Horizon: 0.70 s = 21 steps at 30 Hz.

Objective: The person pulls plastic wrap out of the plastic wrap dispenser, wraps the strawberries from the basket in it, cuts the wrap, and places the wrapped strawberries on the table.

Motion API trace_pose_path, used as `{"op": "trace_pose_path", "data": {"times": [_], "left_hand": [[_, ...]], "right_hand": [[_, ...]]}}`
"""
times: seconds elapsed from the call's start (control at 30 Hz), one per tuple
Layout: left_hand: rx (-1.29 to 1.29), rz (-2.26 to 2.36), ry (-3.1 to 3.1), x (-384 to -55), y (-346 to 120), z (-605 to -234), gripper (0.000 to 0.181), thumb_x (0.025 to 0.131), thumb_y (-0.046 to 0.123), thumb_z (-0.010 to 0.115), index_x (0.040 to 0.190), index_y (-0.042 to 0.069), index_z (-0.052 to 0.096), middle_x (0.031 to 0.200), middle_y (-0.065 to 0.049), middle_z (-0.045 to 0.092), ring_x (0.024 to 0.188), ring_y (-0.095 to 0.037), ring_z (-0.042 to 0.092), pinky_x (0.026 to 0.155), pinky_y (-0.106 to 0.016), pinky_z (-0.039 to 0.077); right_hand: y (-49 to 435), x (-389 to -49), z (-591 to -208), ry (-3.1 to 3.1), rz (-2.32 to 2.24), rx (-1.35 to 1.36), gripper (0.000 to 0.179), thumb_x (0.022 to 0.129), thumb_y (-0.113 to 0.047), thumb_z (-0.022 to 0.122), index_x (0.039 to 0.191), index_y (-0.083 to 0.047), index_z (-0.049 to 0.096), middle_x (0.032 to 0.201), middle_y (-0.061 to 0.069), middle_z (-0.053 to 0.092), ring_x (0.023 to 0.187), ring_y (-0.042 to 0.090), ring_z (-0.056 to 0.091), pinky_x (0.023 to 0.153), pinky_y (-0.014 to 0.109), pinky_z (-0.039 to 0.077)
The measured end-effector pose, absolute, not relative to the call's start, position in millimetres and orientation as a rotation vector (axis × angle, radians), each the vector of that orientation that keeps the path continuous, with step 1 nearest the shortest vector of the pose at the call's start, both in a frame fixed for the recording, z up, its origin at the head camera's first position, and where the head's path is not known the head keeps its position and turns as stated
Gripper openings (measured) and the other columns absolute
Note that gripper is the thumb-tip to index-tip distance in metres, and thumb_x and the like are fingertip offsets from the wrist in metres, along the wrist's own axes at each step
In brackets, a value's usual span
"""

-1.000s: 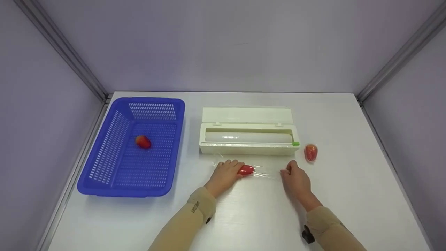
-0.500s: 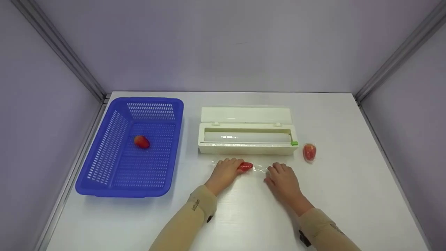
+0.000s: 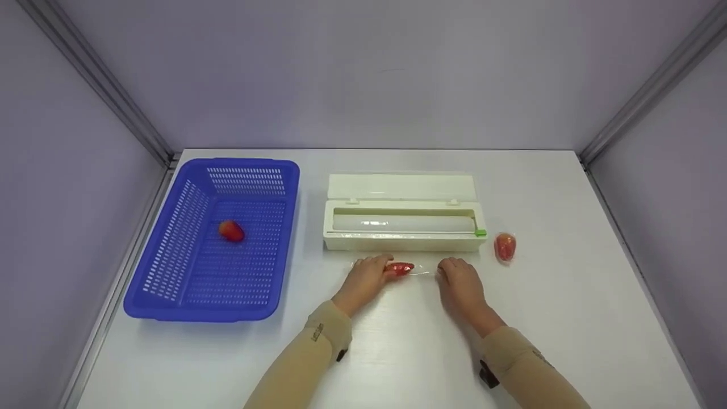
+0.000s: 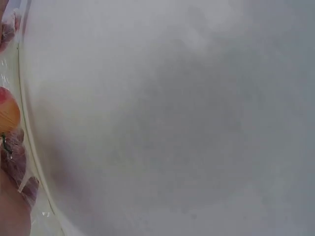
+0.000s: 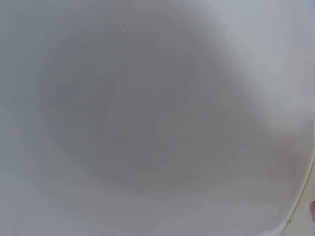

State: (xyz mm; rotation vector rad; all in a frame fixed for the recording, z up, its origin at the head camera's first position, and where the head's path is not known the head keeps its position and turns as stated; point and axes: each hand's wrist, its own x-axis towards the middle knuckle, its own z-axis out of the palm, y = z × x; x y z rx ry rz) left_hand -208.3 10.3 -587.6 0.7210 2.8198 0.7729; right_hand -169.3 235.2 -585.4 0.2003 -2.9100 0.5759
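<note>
My left hand (image 3: 363,282) grips a small red-and-yellow fruit (image 3: 401,268) wrapped in clear cling film, just in front of the white wrap dispenser. In the left wrist view, the fruit's yellow end (image 4: 9,115) shows with a dark green stem beside film-covered fingers (image 4: 16,157). A short twisted tail of cling film (image 3: 421,270) runs from the fruit to my right hand (image 3: 463,284), whose fingertips pinch its end. The right wrist view shows mostly a blurred white table surface (image 5: 147,123), with the hand's work out of sight.
The wrap dispenser (image 3: 404,243) stands lid up, with its film roll (image 3: 403,222) and green cutter slider (image 3: 481,233) visible. Right of it lies another wrapped fruit (image 3: 505,247). A blue basket (image 3: 287,250) at left holds one unwrapped fruit (image 3: 232,230).
My right hand has come left toward the fruit, and the film between the hands is shorter and narrower. Both hands and the fruit have shifted slightly toward the dispenser.
</note>
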Motion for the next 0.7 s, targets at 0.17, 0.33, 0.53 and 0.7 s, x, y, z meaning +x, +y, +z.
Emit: {"op": "trace_pose_path", "data": {"times": [0.17,0.33,0.53,0.7], "left_hand": [[0.788,0.863,2.781,-207.0,-4.7,-594.0,0.022,0.09,0.028,0.058,0.103,0.011,0.061,0.097,0.001,0.061,0.092,-0.016,0.059,0.085,-0.03,0.049],[0.759,0.909,2.836,-206.2,-25.8,-595.9,0.012,0.089,0.014,0.059,0.092,0.008,0.069,0.09,-0.001,0.059,0.089,-0.016,0.057,0.083,-0.028,0.049],[0.707,0.838,2.971,-203.0,-45.9,-595.8,0.011,0.086,0.018,0.063,0.086,0.01,0.071,0.083,-0.001,0.062,0.081,-0.018,0.057,0.075,-0.031,0.048],[0.634,0.821,3.004,-201.6,-56.9,-595.2,0.005,0.083,0.015,0.066,0.085,0.012,0.07,0.085,-0.001,0.062,0.085,-0.019,0.055,0.076,-0.034,0.044]], "right_hand": [[235.4,-174.8,-583.3,-2.972,0.58,0.173,0.006,0.089,-0.01,0.056,0.09,-0.007,0.061,0.085,0.007,0.063,0.084,0.025,0.058,0.078,0.041,0.048],[235.9,-178.9,-582.6,-3.001,0.597,0.154,0.008,0.089,-0.011,0.057,0.088,-0.006,0.063,0.084,0.008,0.064,0.083,0.026,0.059,0.078,0.042,0.049],[237.4,-182.2,-584.6,-2.953,0.58,0.206,0.006,0.087,-0.01,0.06,0.082,-0.007,0.061,0.079,0.009,0.064,0.078,0.027,0.059,0.073,0.042,0.048],[237.1,-183.4,-584.4,-2.975,0.66,0.149,0.005,0.088,-0.009,0.059,0.083,-0.008,0.06,0.079,0.008,0.062,0.079,0.026,0.059,0.073,0.041,0.048]]}}
